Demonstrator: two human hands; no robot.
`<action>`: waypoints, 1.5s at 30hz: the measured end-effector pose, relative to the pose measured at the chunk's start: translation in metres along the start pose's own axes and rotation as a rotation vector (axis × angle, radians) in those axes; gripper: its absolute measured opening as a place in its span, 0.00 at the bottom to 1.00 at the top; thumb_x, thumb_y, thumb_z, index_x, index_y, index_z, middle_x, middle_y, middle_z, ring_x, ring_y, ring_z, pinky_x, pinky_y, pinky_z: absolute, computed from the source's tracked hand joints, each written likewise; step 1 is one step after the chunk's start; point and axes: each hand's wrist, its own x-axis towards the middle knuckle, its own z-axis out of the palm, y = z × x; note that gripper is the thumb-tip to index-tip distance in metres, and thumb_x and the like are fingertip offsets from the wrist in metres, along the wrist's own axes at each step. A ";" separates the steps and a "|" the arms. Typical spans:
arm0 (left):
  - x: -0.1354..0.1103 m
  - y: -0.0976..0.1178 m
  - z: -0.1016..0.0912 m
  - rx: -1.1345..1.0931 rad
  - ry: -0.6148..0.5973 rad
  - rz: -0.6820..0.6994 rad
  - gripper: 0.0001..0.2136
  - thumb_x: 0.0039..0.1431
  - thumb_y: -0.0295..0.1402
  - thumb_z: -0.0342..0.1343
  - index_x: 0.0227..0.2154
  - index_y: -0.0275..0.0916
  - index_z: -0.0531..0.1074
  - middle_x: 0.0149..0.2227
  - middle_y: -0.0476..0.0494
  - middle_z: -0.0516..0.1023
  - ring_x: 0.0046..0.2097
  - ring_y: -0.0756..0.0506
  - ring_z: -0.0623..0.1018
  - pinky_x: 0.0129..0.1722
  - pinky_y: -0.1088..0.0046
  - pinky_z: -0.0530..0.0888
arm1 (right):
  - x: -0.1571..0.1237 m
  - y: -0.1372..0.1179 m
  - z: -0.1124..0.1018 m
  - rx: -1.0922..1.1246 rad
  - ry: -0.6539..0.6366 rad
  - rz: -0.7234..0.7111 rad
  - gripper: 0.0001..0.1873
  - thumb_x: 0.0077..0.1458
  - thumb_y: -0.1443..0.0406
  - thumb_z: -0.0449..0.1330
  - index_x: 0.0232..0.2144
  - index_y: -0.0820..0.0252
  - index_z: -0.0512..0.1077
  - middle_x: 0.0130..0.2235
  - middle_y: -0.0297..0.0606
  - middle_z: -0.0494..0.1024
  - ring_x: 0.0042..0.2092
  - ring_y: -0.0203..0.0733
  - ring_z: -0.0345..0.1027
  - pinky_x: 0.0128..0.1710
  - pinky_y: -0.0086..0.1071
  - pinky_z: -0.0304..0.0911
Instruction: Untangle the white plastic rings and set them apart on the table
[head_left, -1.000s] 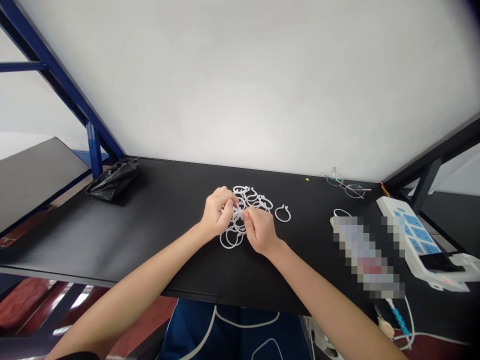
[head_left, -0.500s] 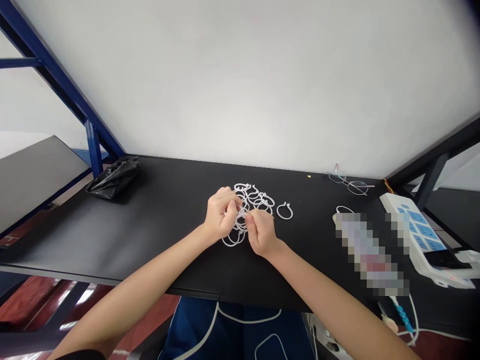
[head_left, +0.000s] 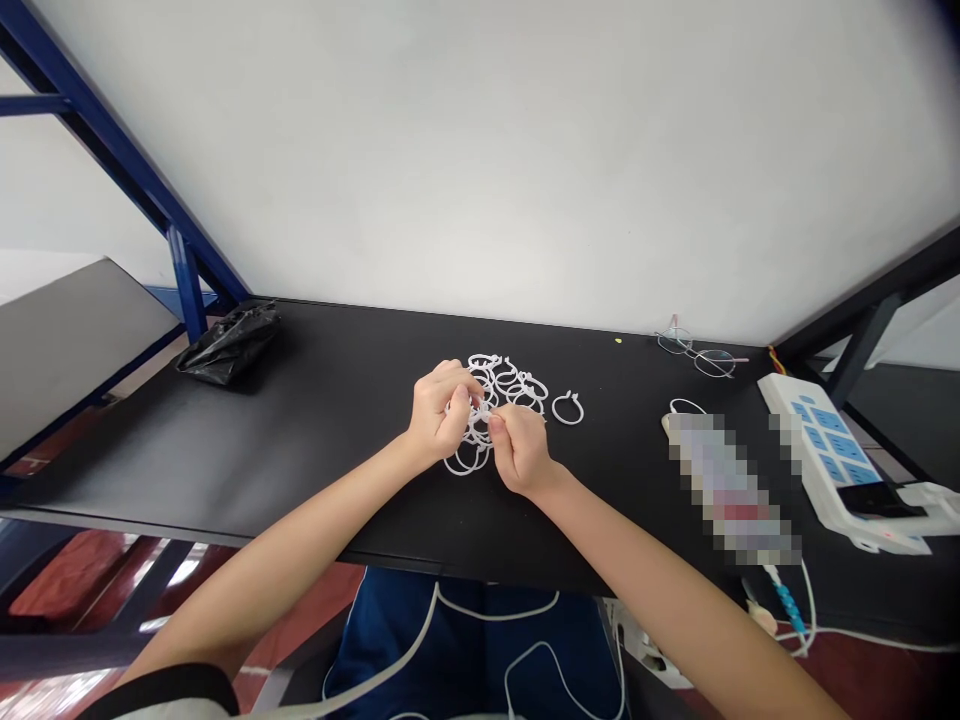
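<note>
Left black cuff further into view.

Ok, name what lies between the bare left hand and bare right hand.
White, plastic-looking open rings lie between left hand and right hand, in the head view.

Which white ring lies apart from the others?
The rightmost ring, past the right hand: table shows all around it, while the other rings cluster together.

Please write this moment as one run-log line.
left grip: curled at ring pile, hold unclear | right grip: curled at pile, hold unclear | loose ring: right of pile | bag: back left | glasses: back right
</note>
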 end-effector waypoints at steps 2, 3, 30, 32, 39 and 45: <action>0.000 -0.001 -0.001 -0.013 -0.012 -0.025 0.20 0.64 0.36 0.37 0.19 0.40 0.66 0.19 0.46 0.69 0.24 0.47 0.66 0.29 0.65 0.66 | -0.001 0.001 0.001 0.020 0.001 0.010 0.15 0.65 0.68 0.45 0.26 0.55 0.61 0.19 0.30 0.62 0.20 0.36 0.55 0.22 0.32 0.54; 0.000 -0.003 -0.002 -0.021 -0.012 -0.042 0.20 0.64 0.37 0.37 0.19 0.40 0.66 0.19 0.46 0.70 0.24 0.47 0.66 0.30 0.65 0.66 | -0.002 0.002 0.001 0.036 0.009 0.024 0.15 0.65 0.68 0.45 0.25 0.55 0.60 0.19 0.30 0.62 0.20 0.35 0.55 0.22 0.31 0.53; 0.013 -0.107 -0.074 1.006 -0.272 -0.691 0.10 0.58 0.34 0.48 0.33 0.36 0.73 0.48 0.28 0.72 0.51 0.31 0.70 0.48 0.54 0.66 | 0.001 0.032 -0.013 0.249 0.267 0.301 0.15 0.53 0.72 0.44 0.17 0.55 0.56 0.19 0.32 0.61 0.21 0.36 0.56 0.22 0.33 0.51; 0.013 -0.106 -0.074 1.006 -0.275 -0.691 0.10 0.58 0.34 0.48 0.34 0.36 0.73 0.48 0.28 0.72 0.52 0.31 0.70 0.49 0.54 0.66 | 0.000 0.032 -0.013 0.261 0.271 0.313 0.15 0.53 0.72 0.44 0.17 0.55 0.56 0.19 0.31 0.61 0.20 0.35 0.56 0.22 0.32 0.51; 0.012 -0.108 -0.076 1.021 -0.276 -0.683 0.09 0.58 0.34 0.49 0.34 0.37 0.72 0.47 0.29 0.72 0.51 0.30 0.70 0.48 0.53 0.67 | 0.004 0.031 -0.015 0.202 0.293 0.385 0.15 0.49 0.76 0.44 0.16 0.56 0.59 0.16 0.28 0.60 0.18 0.33 0.54 0.20 0.29 0.49; 0.012 -0.104 -0.064 0.918 -0.165 -0.488 0.07 0.59 0.33 0.50 0.36 0.38 0.71 0.46 0.34 0.71 0.50 0.33 0.70 0.48 0.55 0.67 | 0.004 0.034 -0.016 0.082 0.229 0.311 0.13 0.36 0.77 0.43 0.11 0.58 0.60 0.15 0.30 0.63 0.19 0.32 0.56 0.21 0.28 0.49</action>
